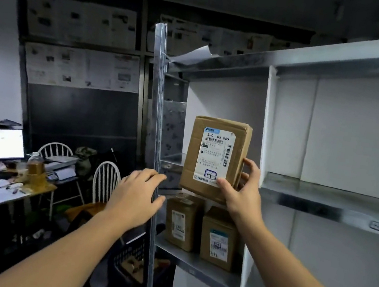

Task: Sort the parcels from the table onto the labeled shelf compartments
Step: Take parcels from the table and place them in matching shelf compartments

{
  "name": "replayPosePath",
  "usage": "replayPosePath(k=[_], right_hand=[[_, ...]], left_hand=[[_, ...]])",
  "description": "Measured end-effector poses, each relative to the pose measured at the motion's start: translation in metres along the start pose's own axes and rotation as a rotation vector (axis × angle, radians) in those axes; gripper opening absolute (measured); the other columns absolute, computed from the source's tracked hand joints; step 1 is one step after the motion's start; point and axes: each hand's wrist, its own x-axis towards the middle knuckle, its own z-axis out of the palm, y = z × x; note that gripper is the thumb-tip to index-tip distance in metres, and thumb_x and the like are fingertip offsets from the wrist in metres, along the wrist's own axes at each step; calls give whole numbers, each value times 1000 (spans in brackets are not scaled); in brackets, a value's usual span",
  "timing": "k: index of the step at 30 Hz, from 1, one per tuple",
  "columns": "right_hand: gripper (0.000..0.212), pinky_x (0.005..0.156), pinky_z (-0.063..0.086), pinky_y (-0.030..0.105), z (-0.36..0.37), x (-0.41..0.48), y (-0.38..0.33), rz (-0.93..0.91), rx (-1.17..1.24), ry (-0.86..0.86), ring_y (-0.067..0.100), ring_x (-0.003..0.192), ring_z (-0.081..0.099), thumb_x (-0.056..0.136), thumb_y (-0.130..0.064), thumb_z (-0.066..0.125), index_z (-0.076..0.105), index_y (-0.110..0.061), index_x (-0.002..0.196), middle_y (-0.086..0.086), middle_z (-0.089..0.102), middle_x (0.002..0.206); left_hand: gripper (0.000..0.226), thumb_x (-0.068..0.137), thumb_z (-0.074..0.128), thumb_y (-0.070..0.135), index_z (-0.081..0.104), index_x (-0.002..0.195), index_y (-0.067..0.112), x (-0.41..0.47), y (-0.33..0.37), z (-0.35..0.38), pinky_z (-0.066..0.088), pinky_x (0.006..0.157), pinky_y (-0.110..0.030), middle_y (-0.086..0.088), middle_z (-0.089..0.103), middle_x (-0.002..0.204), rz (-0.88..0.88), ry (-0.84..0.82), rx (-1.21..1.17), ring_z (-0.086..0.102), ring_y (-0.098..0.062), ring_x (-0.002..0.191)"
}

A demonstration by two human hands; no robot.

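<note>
The parcel (214,157) stands upright at the front edge of the shelf's left compartment, left of the divider (266,125). The right hand (243,191) is at its lower right corner, and the left hand (135,196) is at the upright post (157,138) further left. In the compartment below, a second parcel (182,221) and a third parcel (219,240) stand side by side.

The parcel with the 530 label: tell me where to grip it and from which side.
Grip the parcel at its lower right edge, thumb on the label face and fingers round the side, coming from the front right, as the right hand does. It is upright and thin, and the steel post under the left hand stands on its left.
</note>
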Motion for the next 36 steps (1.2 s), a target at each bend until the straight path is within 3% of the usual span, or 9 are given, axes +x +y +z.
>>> replayPosePath(k=[4, 14, 19, 24, 29, 36], right_hand=[[79, 100, 52, 51, 22, 40, 20, 29, -69, 28, 21, 122, 56, 84, -34, 78, 23, -48, 139, 4, 51, 138], [81, 98, 54, 50, 88, 138, 71, 31, -172, 46, 20, 125, 53, 84, -34, 78, 22, -46, 142, -1, 48, 140], [79, 98, 50, 37, 130, 184, 91, 18, -255, 104, 8, 121, 46, 85, -29, 78, 24, -44, 140, -4, 44, 142], [83, 97, 53, 46, 155, 218, 104, 64, -314, 153, 10, 114, 49, 87, -27, 77, 18, -47, 143, 1, 44, 143], [92, 99, 52, 53, 170, 230, 118, 180, -411, 130, 27, 127, 53, 89, -28, 74, 7, -50, 149, 2, 42, 146], [86, 98, 53, 55, 176, 240, 126, 226, -415, 97, 27, 128, 55, 90, -21, 72, 15, -44, 149, 0, 49, 146]], left_hand=[[56, 93, 51, 49, 38, 144, 32, 33, -25, 35, 38, 105, -35, 11, 43, 139, 2, -29, -16, 39, -15, 128], [55, 92, 49, 50, 38, 143, 32, 129, -85, 127, 35, 107, -37, 11, 42, 140, 94, -30, -151, 37, -15, 128], [54, 92, 49, 51, 42, 142, 30, 177, -122, 163, 35, 106, -33, 12, 43, 138, 168, -14, -230, 37, -12, 127], [54, 91, 50, 51, 43, 141, 30, 219, -143, 188, 35, 105, -30, 13, 43, 136, 265, 18, -311, 38, -10, 125], [53, 91, 53, 46, 44, 141, 28, 234, -162, 210, 34, 103, -25, 14, 39, 136, 367, 17, -406, 37, -8, 125], [52, 91, 55, 45, 48, 139, 25, 243, -173, 232, 35, 103, -23, 15, 39, 135, 426, 32, -477, 37, -5, 123]])
